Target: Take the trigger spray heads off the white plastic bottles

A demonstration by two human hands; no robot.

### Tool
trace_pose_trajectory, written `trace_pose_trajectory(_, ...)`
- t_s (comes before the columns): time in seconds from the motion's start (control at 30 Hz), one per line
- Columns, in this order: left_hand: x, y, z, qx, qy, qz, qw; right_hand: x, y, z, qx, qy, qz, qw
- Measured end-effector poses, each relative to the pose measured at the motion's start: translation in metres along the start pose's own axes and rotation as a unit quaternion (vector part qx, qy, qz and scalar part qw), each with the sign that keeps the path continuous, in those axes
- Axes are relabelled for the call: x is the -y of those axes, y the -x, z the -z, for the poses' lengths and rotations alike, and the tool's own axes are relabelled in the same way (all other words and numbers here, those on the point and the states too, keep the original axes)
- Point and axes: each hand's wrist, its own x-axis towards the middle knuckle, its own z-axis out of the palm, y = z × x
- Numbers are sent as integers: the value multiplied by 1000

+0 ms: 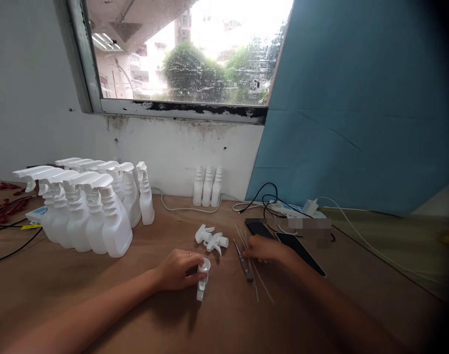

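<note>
My left hand is closed around a white trigger spray head, its round collar facing up. Two more spray heads lie together just beyond it. Over to the right, my right hand reaches down with fingers pinched on a thin clear tube among several loose ones. A slim screwdriver-like tool lies beside these tubes, close to the right fingertips. Exactly how many tubes the fingers grip is hidden.
White bottles with spray heads stand in rows at the left. Three bottles without heads stand by the wall. A dark phone, a power strip and cables lie at the right. Red items lie far left.
</note>
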Motion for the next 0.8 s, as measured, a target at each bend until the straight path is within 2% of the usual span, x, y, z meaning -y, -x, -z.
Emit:
trace_pose_trajectory(0.23,0,0,0,15,-5,21,1000,3,4,1,14,-77,10,997)
trace_pose_trajectory(0.4,0,1,-1,21,4,40,999,15,20,12,-10,-190,85,978)
trace_pose_trajectory(0.47,1,1,-1,17,14,42,999,27,34,15,-30,-272,157,949)
trace_pose_trajectory(0.57,1,2,-1,18,16,42,999,50,54,14,-54,-422,317,848)
trace_pose_trajectory(0.6,0,2,0,21,12,42,999,58,59,12,-64,-447,354,819)
trace_pose_trajectory(0.63,0,1,0,24,7,41,999,64,63,9,-74,-460,376,801)
trace_pose_trajectory(0.7,-1,0,1,26,0,39,999,73,66,1,-94,-464,397,786)
trace_pose_trajectory(0.8,-2,-1,1,23,-2,37,999,80,64,-11,-116,-443,406,791)
